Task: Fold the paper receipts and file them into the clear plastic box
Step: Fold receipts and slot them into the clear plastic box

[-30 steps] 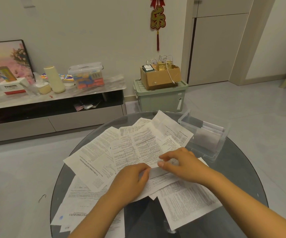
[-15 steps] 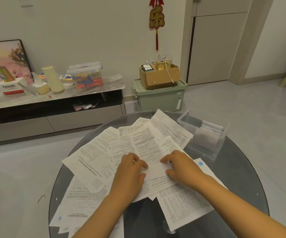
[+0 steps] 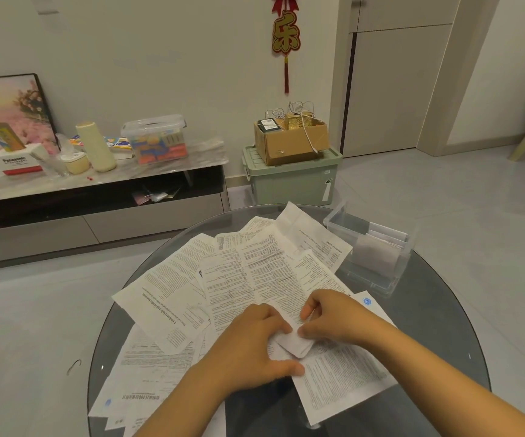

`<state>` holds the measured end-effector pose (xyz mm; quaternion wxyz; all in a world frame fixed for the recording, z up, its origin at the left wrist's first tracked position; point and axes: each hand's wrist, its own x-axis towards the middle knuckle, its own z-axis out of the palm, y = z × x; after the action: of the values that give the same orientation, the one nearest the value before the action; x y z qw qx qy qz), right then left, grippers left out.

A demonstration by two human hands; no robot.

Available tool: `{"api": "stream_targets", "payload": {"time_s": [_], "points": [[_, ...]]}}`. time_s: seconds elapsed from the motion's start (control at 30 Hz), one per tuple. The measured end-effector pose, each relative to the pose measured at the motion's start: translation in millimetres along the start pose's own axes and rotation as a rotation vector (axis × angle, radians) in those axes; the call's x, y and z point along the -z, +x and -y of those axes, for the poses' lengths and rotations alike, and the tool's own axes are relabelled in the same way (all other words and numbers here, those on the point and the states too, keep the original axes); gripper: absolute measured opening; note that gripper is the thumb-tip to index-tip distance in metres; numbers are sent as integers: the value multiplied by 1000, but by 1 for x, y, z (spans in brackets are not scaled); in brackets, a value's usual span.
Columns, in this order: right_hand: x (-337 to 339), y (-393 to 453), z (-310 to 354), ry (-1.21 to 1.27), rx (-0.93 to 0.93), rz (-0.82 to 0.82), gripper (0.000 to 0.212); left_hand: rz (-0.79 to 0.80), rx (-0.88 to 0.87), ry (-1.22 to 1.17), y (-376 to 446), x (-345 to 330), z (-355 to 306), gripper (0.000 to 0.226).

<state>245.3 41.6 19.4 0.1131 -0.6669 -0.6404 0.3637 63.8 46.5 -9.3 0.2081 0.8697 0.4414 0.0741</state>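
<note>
Several printed paper receipts (image 3: 254, 272) lie spread and overlapping across a round dark glass table (image 3: 437, 326). Near the front of the pile, my left hand (image 3: 248, 345) and my right hand (image 3: 336, 316) meet on one small folded white receipt (image 3: 295, 343). My left hand's fingers are curled on its left side, and my right hand pinches its right edge between thumb and fingers. The clear plastic box (image 3: 377, 247) stands open at the table's right rear, with a few folded papers upright inside it.
A low TV cabinet (image 3: 97, 197) with a lidded tub, cartons and a framed picture runs along the left wall. A green storage bin (image 3: 292, 178) with a cardboard box on top sits behind the table. Grey tiled floor surrounds the table.
Both hands have pulled back toward me from the wide sheet. The paper between them is now folded down into a small white packet, gripped from both sides.
</note>
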Motion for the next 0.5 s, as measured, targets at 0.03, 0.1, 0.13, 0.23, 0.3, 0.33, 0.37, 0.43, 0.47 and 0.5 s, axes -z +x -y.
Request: {"api": "stream_targets", "payload": {"time_s": [0.03,0.1,0.13,0.23,0.3,0.33,0.37,0.43,0.47,0.5], "points": [[0,0,0,15,1,7,16,15,-5,-5,0,0,0,67],[-1,1,0,84,-5,21,14,27,-8,-26,0,-1,0,61],[-1,2,0,124,-6,17,11,21,-6,-49,0,-1,1,54],[0,3,0,218,9,-15,16,-40,11,-138,2,2,-2,30],[0,4,1,241,12,-54,29,-98,54,-198,3,3,-4,36],[-1,5,2,229,14,-84,33,-129,90,-204,4,3,-4,34],[-2,6,2,213,20,-114,33,-169,116,-206,5,3,-3,28],[-6,8,1,194,50,-143,25,-230,148,-233,9,0,0,13],[-8,8,1,174,65,-145,19,-238,170,-247,9,-1,2,21],[-9,8,0,151,77,-146,17,-239,183,-255,10,-4,4,32]]}}
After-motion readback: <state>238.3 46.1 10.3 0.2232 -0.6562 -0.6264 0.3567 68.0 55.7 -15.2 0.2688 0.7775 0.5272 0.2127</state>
